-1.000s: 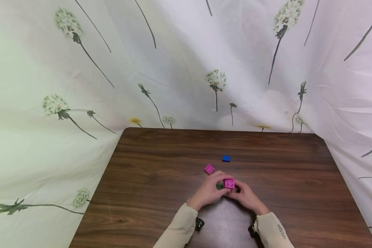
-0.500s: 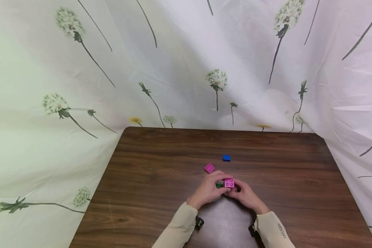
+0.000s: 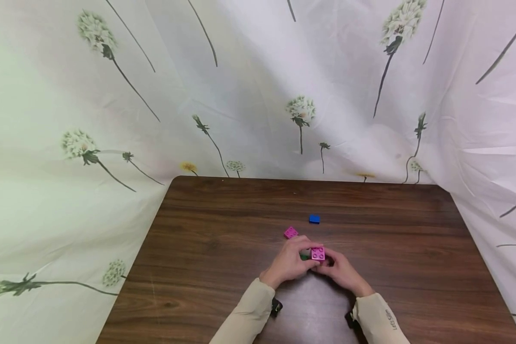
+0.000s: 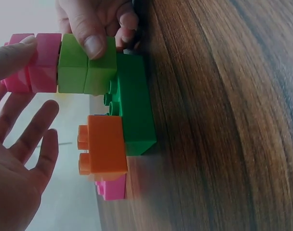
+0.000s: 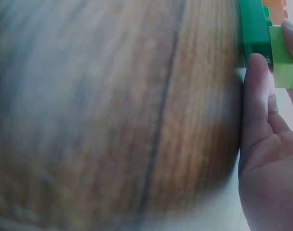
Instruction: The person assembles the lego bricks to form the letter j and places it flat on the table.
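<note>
A tower of toy building blocks stands on a long dark green block (image 4: 134, 106). Light green blocks (image 4: 86, 65) join one end of it, with pink blocks (image 4: 43, 60) on top, seen from above as a studded pink block (image 3: 318, 253). An orange block (image 4: 107, 144) is at the green block's other end. My left hand (image 3: 289, 260) pinches the pink blocks, thumb on one side. Opposite, my right hand (image 3: 343, 273) grips the light green blocks, its thumb on their face in the left wrist view. Its index finger (image 5: 256, 86) reaches the dark green block's end.
A loose pink block (image 3: 290, 232) lies just beyond my left hand on the wooden table (image 3: 206, 248). Farther back is a small blue block (image 3: 314, 219). A flowered white cloth (image 3: 249, 95) hangs behind and beside the table.
</note>
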Tool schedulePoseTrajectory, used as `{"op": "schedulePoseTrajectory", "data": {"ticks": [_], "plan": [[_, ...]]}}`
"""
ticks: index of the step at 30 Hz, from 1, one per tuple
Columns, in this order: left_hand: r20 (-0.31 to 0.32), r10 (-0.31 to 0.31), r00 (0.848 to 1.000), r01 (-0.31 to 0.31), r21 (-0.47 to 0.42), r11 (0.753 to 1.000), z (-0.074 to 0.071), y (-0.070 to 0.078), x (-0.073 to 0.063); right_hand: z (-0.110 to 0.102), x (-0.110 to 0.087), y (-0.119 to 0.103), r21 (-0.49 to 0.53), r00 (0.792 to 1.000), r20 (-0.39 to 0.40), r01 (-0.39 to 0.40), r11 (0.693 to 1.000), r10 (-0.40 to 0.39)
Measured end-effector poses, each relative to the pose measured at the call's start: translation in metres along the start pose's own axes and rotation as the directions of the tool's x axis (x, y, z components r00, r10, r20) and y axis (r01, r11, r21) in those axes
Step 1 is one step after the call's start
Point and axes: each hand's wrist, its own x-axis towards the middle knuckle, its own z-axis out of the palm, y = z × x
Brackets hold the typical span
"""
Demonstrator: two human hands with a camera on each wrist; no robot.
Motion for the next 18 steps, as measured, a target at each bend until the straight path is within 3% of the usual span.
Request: {"op": "schedulePoseTrajectory", "data": {"ticks": [13, 18], "plan": [[0.0, -0.003, 1.0, 0.003, 0.014, 1.0, 0.003, -0.003, -0.003, 0.002, 0.001, 0.002, 0.004, 1.0, -0.006, -0.021, 1.0, 0.021], [0.013, -0.025, 1.0, 0.025, 0.003, 1.0, 0.004, -0.004, -0.003, -0.001, -0.007, -0.021, 0.01, 0.999, -0.011, -0.033, 0.999, 0.034]]}}
